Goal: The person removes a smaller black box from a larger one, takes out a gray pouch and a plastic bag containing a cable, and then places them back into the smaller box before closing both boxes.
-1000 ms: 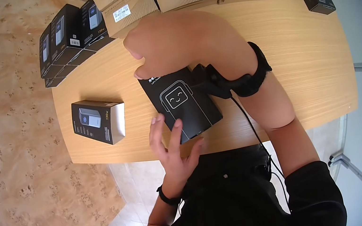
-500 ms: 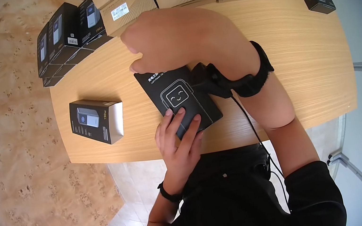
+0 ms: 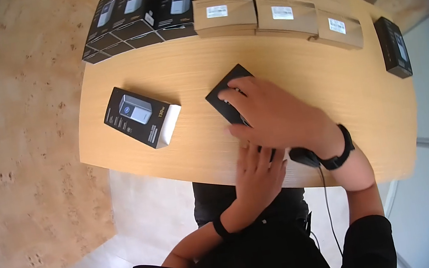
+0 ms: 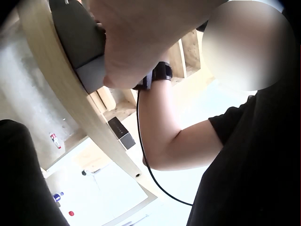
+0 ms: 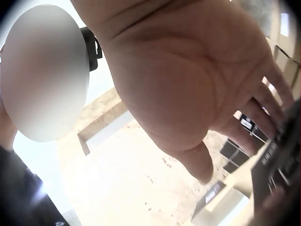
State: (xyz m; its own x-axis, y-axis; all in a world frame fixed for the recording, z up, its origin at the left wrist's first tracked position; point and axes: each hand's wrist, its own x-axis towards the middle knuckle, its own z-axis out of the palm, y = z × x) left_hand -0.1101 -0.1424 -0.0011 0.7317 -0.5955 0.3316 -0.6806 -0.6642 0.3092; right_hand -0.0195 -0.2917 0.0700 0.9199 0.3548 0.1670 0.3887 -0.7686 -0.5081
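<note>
A flat black box (image 3: 229, 103) with white print lies on the table in front of the person, largely covered by both hands. Over it stretches the right hand (image 3: 276, 115), fingers spread across its upper part. In the right wrist view the palm (image 5: 178, 80) is flat, and the fingers reach to the black box (image 5: 277, 165) with its white print. The left hand (image 3: 260, 177) lies at the box's near end, fingers fairly straight, fingertips partly under the right hand. In the left wrist view the back of the left hand (image 4: 141, 37) overlaps a dark box (image 4: 77, 33).
Left of the hands lies a black box with a white end (image 3: 138, 116). Stacked black boxes (image 3: 140, 13) and tan cartons (image 3: 226, 15) line the table's back. Another black box (image 3: 393, 47) stands at the right edge. A cable (image 3: 328, 205) hangs from the right wrist.
The head view has turned, shifting the scene. The right hand has come from the box's far end down over its face. The left hand stays at the near end, now beneath the right.
</note>
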